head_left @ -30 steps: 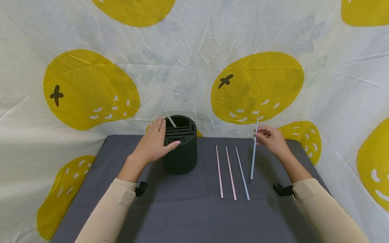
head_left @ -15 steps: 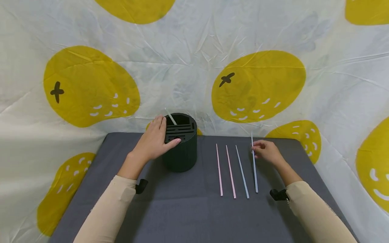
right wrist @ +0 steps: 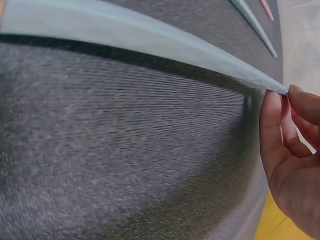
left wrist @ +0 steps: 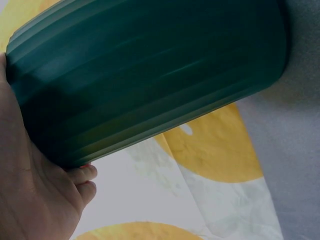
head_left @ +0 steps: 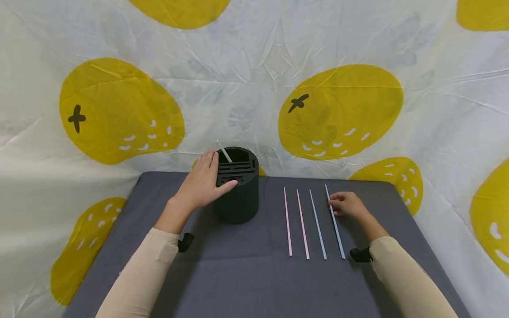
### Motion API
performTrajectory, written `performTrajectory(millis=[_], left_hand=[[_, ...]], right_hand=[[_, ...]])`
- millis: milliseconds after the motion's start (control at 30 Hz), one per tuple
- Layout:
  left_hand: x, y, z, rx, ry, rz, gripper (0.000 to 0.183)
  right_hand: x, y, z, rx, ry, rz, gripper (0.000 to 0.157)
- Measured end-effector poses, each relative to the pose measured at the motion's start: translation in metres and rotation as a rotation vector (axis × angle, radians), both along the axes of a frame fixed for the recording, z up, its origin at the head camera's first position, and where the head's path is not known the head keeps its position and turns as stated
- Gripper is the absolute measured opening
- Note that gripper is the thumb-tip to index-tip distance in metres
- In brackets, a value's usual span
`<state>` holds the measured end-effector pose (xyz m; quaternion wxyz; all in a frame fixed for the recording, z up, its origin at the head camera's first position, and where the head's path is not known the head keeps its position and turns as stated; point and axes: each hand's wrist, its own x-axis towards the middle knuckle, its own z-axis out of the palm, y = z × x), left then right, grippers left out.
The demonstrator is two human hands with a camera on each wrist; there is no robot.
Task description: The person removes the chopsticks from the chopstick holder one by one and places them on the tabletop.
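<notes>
My left hand (head_left: 200, 183) grips the top of a dark green, round utensil holder (head_left: 237, 206) with slots in its lid. Its thumb lies over the near rim, and fingertips show at the side of the ribbed wall (left wrist: 150, 75) in the left wrist view. One pale stick (head_left: 224, 151) leans in the holder's rear opening. At the right, my right hand (head_left: 347, 204) pinches a light blue chopstick (head_left: 337, 233) near its far, thinner end, low over the table. In the right wrist view thumb and fingers hold this chopstick (right wrist: 165, 42) at its tip.
A second blue chopstick (head_left: 318, 225) and two pink chopsticks, the left one (head_left: 288, 225) and the right one (head_left: 303, 225), lie roughly side by side left of the held one. Grey cloth covers the table (head_left: 238, 282). A white curtain (head_left: 238, 53) with yellow fruit prints hangs behind.
My right hand has lowered the blue chopstick toward the table and drawn it nearer, its near end swinging right, beside the other chopsticks. The left hand stays on the holder.
</notes>
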<state>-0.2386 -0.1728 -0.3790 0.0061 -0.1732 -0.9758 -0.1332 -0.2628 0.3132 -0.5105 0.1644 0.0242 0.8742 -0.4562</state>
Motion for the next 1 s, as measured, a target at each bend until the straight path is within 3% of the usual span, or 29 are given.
performTrajectory(millis=[467,1000], left_hand=[[0.001,0.001,0.000,0.006,0.000,0.009,0.116],[0.000,0.001,-0.002,0.012,0.020,0.007,0.116]], right_hand=[[0.006,-0.008,-0.004,0.087,0.014,-0.050,0.028],[0.003,-0.011,-0.015,0.086,0.042,-0.133,0.026]])
